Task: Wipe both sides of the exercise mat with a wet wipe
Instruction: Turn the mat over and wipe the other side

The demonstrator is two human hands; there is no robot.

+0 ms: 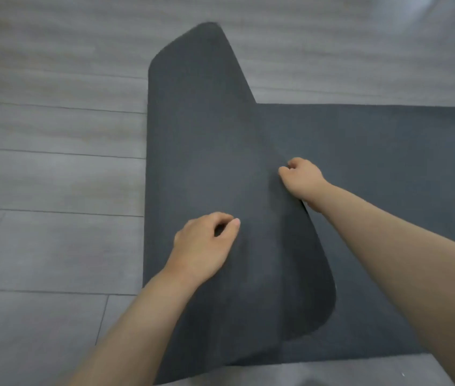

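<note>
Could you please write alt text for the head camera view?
A person's two hands fold a dark grey exercise mat over itself on a grey wood-look floor. The right hand grips the folded flap's edge; the left hand rests on the flap, fingers curled.
</note>
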